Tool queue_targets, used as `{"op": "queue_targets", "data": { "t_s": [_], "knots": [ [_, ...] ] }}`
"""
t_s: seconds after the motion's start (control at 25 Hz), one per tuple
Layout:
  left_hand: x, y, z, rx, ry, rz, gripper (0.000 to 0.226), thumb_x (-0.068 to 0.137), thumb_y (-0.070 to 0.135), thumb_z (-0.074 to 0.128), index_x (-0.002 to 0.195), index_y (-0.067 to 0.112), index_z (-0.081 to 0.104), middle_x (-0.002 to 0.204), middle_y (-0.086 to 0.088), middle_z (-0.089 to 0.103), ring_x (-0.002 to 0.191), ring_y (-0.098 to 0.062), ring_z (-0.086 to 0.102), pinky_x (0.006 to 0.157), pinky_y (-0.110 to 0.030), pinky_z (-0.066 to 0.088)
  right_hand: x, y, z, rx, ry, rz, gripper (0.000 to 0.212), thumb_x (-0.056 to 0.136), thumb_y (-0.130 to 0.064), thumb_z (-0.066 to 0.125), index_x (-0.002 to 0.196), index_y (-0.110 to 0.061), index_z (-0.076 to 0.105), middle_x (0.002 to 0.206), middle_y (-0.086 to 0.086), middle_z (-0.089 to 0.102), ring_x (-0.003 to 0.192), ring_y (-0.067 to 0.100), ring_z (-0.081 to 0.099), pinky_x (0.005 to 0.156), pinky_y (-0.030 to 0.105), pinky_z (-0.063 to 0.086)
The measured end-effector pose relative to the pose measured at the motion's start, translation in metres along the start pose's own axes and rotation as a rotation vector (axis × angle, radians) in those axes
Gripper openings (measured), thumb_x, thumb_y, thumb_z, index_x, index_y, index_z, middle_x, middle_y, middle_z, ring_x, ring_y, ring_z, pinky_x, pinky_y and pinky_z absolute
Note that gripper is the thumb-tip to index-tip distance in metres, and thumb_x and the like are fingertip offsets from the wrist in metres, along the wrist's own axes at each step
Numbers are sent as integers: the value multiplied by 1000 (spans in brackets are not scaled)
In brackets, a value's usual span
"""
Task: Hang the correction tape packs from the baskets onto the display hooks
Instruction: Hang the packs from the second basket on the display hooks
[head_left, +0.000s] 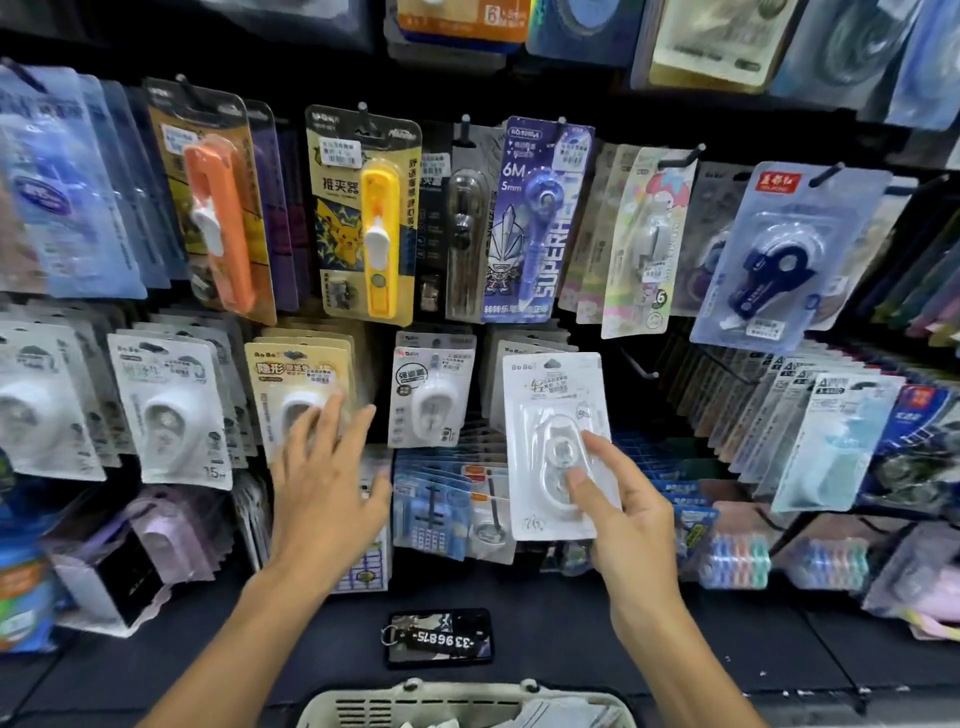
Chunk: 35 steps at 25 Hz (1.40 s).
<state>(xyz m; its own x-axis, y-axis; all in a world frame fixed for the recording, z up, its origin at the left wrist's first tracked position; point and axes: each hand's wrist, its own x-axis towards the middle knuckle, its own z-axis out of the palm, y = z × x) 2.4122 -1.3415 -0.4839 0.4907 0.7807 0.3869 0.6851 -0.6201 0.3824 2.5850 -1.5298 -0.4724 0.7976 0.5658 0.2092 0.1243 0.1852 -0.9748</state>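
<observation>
One white correction tape pack (558, 441) pinched by right hand (626, 514) fingers; left hand (322, 467) fingers spread

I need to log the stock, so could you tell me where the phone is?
The phone lies flat on the dark shelf, centre bottom, just beyond the basket.

The display wall is crowded — hanging packs (363, 218) overlap edge to edge across two rows. One gap opens right of the white pack (558, 441) in the right hand (623, 514): a bare hook (636, 364) juts from dark backing, with grey packs (737, 395) just beside. The left hand (322, 467) spreads before the yellow packs (296, 384). Below, the dark shelf (597, 623) has open room around a phone (439, 636), with the basket (467, 704) at its near edge.
</observation>
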Motion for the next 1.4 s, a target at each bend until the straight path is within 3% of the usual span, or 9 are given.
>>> {"op": "queue_targets", "data": {
  "t_s": [0.2, 0.36, 0.52, 0.72, 0.88, 1.0, 1.12, 1.28, 1.4],
  "knots": [
    [-2, 0, 1, -76, -32, 10, 72, 97, 34, 59, 161, 31, 25, 172, 3, 7, 158, -18, -3, 127, -50, 11, -6, 4, -4, 14, 75, 14, 29, 92, -27, 72, 109, -50, 73, 121, -25, 70, 121, 2, 61, 104, 37, 46],
    [-8, -4, 3, -130, -75, 47, 70, 99, 30, 59, 161, 32, 26, 172, 8, 4, 158, -12, -9, 128, -46, 9, 13, -4, 7, -38, -47, 133, 51, 95, -6, 65, 123, -49, 64, 126, -28, 57, 99, -1, 69, 85, 27, 56],
    [-31, -7, 18, -239, -187, -14, 64, 99, 27, 61, 157, 32, 35, 170, 6, 19, 156, -18, 13, 124, -42, 20, 7, 24, 7, -98, -227, 286, 62, 96, -3, 63, 143, -41, 48, 121, -33, 50, 117, 7, 60, 99, 36, 54],
    [-97, -34, 71, 35, -952, 114, 37, 95, 32, 67, 133, 29, 66, 138, 1, 63, 125, -22, 57, 99, -31, 46, -84, 133, -3, -530, -590, 570, 20, 99, -11, 58, 110, -24, 69, 111, -1, 73, 78, 11, 72, 72, 27, 57],
    [-163, -87, 111, 160, -1244, -63, 49, 93, 30, 70, 140, 28, 59, 140, -1, 60, 124, -22, 57, 96, -27, 45, -133, 200, -9, -1123, -1012, 326, 27, 95, -20, 61, 121, -19, 69, 120, 3, 71, 106, 21, 65, 88, 29, 50],
    [-196, -109, 130, 155, -1201, -253, 61, 94, 34, 66, 150, 25, 46, 153, -4, 50, 136, -24, 51, 110, -32, 43, -118, 201, -7, -923, -847, 291, 19, 94, -18, 65, 109, -24, 74, 104, -11, 71, 93, 13, 66, 83, 27, 48],
    [-193, -95, 147, 21, -1002, -221, 35, 94, 29, 64, 128, 23, 64, 133, -3, 68, 116, -24, 65, 96, -32, 51, -65, 191, -38, -993, -654, 333, 13, 89, -18, 68, 93, -30, 72, 93, -11, 69, 92, 14, 65, 81, 27, 49],
    [-185, -40, 173, -347, -969, -329, 19, 93, 35, 71, 79, 22, 72, 82, 5, 76, 77, -18, 69, 71, -29, 50, -24, 185, -107, -1560, -634, 675, 32, 87, -48, 63, 91, -16, 62, 116, 9, 65, 109, 34, 62, 87, 33, 48],
    [-198, 3, 196, -484, -1100, -458, 15, 91, 33, 73, 87, 20, 65, 91, 4, 75, 77, -15, 65, 70, -28, 49, -51, 194, -125, -1558, -570, 718, 39, 88, -46, 58, 106, -12, 63, 124, 15, 63, 116, 37, 60, 89, 38, 47]
  ]
}}
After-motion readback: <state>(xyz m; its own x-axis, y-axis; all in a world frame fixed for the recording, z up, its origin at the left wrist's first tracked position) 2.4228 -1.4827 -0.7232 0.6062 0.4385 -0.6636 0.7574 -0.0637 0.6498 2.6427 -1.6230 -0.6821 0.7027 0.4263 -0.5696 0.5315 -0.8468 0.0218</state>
